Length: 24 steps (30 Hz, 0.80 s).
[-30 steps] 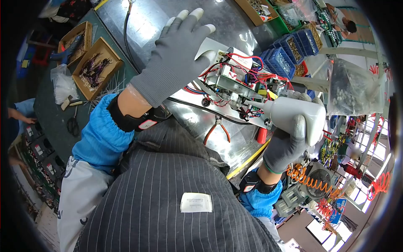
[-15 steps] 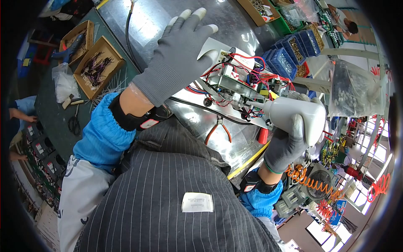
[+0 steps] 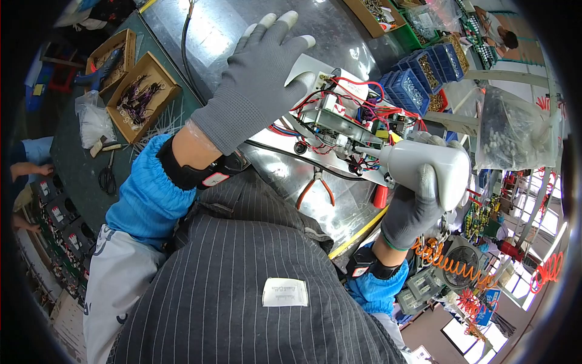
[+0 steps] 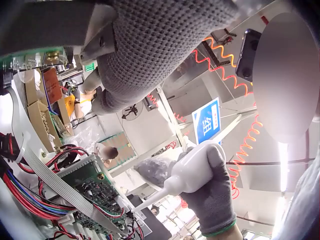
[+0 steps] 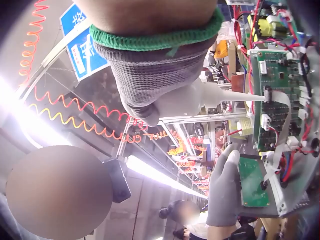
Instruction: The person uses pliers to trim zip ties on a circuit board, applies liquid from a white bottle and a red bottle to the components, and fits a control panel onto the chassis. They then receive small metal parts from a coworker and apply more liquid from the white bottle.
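My gloved right hand [image 3: 415, 209] grips a white squeeze bottle [image 3: 427, 162], tipped on its side with the long nozzle pointing left. In the right wrist view the nozzle tip reaches a connector on a green circuit board [image 5: 279, 67], where a grey ribbon cable [image 5: 285, 115] plugs in. Red, blue and black wires [image 4: 30, 200] crowd around the board. My gloved left hand [image 3: 254, 85] lies with straight, spread fingers at the left edge of the wired assembly's pale panel [image 3: 303, 65]. From the right wrist, that hand appears beside a smaller green board [image 5: 253, 182].
Red-handled pliers [image 3: 331, 194] and a red cap [image 3: 380, 196] lie at the front of the metal table. A black cable [image 3: 291, 159] runs past the assembly. Blue parts bins [image 3: 405, 91] stand behind on the right; cardboard boxes [image 3: 142, 97] sit left. Another person's hand [image 3: 42, 170] shows at far left.
Both my hands and the bottle keep their places, with only a slight shift of the head view. The other person's hands at far left have moved a little.
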### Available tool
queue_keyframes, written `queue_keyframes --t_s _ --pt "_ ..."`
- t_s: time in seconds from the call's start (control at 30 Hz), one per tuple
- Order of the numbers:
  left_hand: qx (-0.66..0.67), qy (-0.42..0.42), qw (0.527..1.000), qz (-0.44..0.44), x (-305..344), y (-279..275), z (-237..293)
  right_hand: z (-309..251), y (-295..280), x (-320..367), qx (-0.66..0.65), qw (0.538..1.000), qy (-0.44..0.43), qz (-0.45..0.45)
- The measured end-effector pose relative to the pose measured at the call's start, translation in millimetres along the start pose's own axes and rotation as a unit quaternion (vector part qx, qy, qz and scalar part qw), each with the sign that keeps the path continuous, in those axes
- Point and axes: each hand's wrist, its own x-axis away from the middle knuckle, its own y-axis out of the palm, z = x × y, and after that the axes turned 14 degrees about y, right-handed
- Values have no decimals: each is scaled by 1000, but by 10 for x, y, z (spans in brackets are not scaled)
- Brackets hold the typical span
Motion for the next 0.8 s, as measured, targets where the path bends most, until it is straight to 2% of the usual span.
queue_keyframes --t_s 0.37,0.8 --pt "2 2 1000 4 -1 -14 -1 -19 -15 4 6 1000 11 16" --pt "-6 2 1000 -4 7 -5 9 33 -72 0 36 999 -26 15"
